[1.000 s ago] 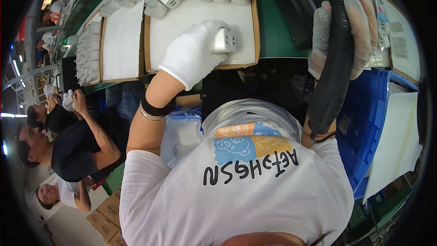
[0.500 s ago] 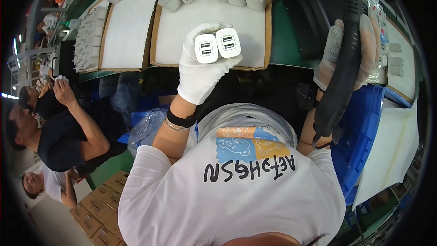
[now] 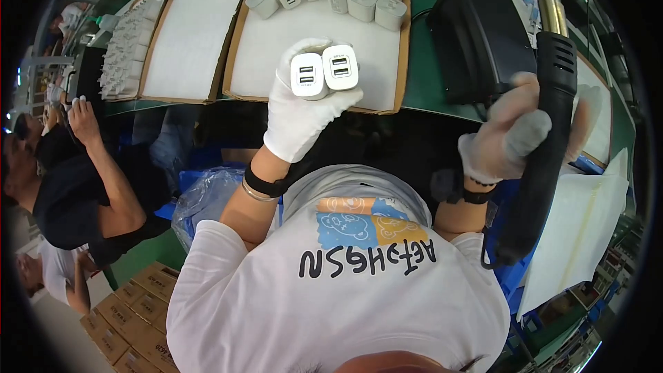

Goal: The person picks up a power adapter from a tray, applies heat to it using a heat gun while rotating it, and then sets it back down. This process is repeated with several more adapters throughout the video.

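My white-gloved left hand (image 3: 297, 117) is closed around two white USB chargers, the left charger (image 3: 308, 85) and the right charger (image 3: 340, 69). They sit side by side, with the faces bearing paired USB ports turned up toward me. On the right, my gloved right hand (image 3: 507, 138) grips a black heat gun (image 3: 552, 117) by its body, thumb on one side and fingers on the other. The gun's metal nozzle (image 3: 550, 5) points away from me, and its rear end hangs toward my upper arm.
Several white plug chargers (image 3: 362, 4) stand in a white-lined cardboard tray (image 3: 331, 27), with another tray (image 3: 185, 55) to its left. A black box-shaped unit (image 3: 476, 34) sits on the green bench. Stacked cartons (image 3: 131, 311) and a co-worker (image 3: 90, 193) are at left.
The heat gun and my right hand have come nearer to me and slightly right, showing more of the nozzle and the black unit. My left hand keeps the two chargers in nearly the same place.
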`<state>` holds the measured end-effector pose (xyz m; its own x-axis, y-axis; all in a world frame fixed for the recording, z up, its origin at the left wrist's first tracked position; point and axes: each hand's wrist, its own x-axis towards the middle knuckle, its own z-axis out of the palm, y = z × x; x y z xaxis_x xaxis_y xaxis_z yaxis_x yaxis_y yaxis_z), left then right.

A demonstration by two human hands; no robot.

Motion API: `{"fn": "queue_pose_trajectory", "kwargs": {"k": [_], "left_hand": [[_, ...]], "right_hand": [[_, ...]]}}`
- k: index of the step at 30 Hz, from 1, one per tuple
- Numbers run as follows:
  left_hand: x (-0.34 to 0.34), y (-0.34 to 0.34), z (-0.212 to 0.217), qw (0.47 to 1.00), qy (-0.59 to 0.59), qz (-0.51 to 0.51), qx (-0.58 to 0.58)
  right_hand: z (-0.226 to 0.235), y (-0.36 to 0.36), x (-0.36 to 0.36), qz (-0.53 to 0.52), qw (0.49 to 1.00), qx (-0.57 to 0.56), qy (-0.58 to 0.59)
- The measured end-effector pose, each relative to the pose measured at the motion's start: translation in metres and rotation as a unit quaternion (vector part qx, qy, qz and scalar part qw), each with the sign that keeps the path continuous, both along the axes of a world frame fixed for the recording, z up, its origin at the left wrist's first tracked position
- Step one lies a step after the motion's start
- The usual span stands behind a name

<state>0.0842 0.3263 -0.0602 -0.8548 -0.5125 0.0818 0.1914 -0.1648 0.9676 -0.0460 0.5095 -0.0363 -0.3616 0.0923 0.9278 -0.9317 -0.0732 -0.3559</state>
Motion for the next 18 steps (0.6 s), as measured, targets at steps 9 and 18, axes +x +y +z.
{"fn": "queue_pose_trajectory", "kwargs": {"k": [9, 18], "left_hand": [[0.002, 0.003, -0.005, 1.000, 0.012, 0.005, 0.005], [0.005, 0.001, -0.009, 0.992, 0.024, 0.028, -0.120]], "right_hand": [[-0.023, -0.054, 0.033, 0.418, 0.874, 0.048, -0.244], [-0.046, -0.071, 0.043, 0.450, 0.863, 0.094, -0.211]]}}
